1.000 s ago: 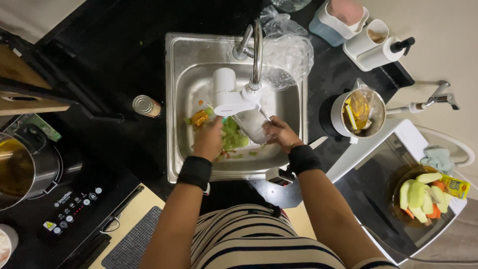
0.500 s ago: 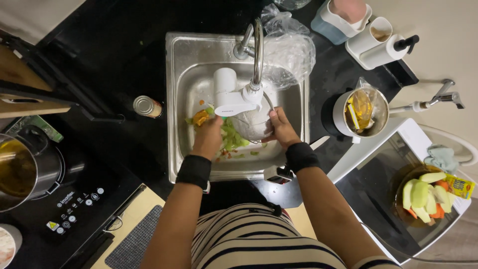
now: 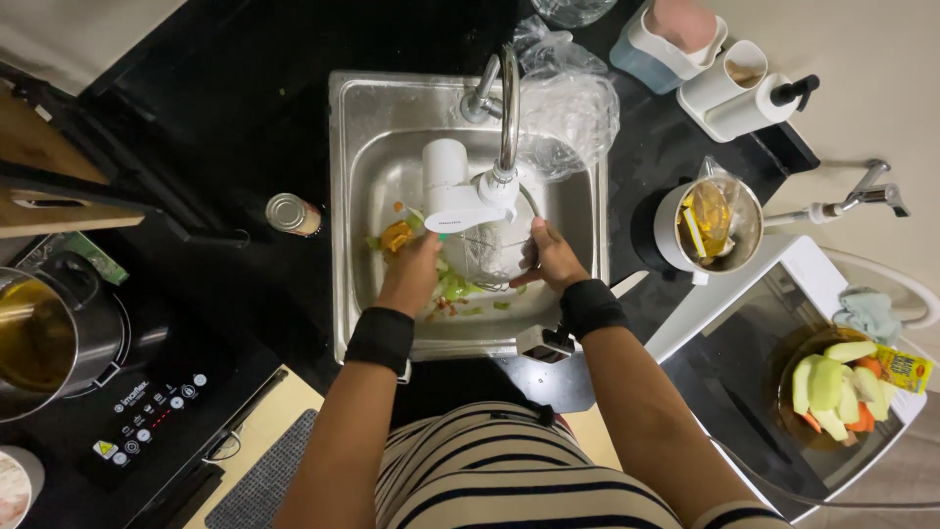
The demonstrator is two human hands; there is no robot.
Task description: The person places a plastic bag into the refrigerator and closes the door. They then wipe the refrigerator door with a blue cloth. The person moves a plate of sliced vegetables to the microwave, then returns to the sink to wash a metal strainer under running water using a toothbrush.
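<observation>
Both my hands are down in the steel sink (image 3: 362,147), under the tap with its white filter head (image 3: 452,186). A clear glass bowl (image 3: 490,257) sits between them. My right hand (image 3: 553,260) grips the bowl's right rim. On the bowl's left side is my left hand (image 3: 416,274), its fingers closed against the bowl, close to an orange scrap (image 3: 397,236). Green vegetable scraps (image 3: 456,288) lie on the sink floor below the bowl. Both wrists wear black bands.
A tin can (image 3: 292,214) stands left of the sink. At far left a pot (image 3: 39,333) sits on an induction hob. A plastic bag (image 3: 568,108) hangs over the sink's back right corner. To the right are a white container (image 3: 710,225) and a bowl of cut vegetables (image 3: 832,387).
My right hand has shifted a little up along the bowl's rim, and the bowl has settled more upright under the tap. The left hand has stayed by the scraps.
</observation>
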